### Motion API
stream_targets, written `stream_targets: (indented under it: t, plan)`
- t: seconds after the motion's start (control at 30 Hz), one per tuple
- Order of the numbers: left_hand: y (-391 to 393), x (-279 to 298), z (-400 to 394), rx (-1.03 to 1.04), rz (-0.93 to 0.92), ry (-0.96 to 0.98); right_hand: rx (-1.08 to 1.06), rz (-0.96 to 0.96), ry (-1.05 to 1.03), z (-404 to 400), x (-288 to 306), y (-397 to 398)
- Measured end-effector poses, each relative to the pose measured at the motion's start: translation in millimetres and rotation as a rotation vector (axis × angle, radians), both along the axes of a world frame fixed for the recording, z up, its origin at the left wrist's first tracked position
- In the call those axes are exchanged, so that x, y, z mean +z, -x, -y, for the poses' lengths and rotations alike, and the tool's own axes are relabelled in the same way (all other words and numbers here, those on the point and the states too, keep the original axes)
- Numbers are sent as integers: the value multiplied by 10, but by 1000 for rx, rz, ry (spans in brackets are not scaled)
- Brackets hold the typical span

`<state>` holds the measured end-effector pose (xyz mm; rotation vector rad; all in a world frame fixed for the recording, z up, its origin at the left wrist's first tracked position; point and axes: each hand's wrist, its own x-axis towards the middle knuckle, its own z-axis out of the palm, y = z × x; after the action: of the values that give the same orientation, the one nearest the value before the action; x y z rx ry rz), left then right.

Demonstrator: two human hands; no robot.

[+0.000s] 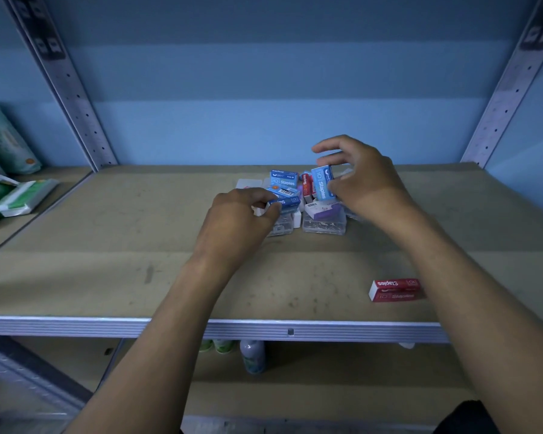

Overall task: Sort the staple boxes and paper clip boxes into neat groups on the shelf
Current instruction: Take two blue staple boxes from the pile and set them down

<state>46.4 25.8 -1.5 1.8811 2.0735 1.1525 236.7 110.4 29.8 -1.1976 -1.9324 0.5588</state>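
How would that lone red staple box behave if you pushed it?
The red box lies flat on its long side, so it would probably slide, not roll or tip. It looks like stiff card. Staples likely make it heavy for its size.

Clear paper clip boxes [325, 225]: partly hidden under staple boxes and both hands; count indeterminate. Red staple box [394, 290]: right end covered by the right forearm. Green packets [10, 195]: cut off at left edge, labels illegible, possibly tissues.
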Motion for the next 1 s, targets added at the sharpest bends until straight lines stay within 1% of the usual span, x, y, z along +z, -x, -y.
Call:
stream_targets:
  t: [0.27,0.47,0.6,0.7,0.87,1.0]
  plan:
    - [40,56,155,-113,16,44,113,53,74,227,38,-289]
    - [87,20,242,-183,-15,127,205,214,133,361,6,-380]
    - [100,-1,265,-213,-19,185,248,319,214,420,-5,-397]
    - [99,-11,269,-226,-30,216,264,344,258,444,-16,-395]
    - [106,-7,275,-241,-31,246,279,368,266,461,-21,-374]
    - [106,-2,277,-260,-83,315,286,387,259,481,-13,-353]
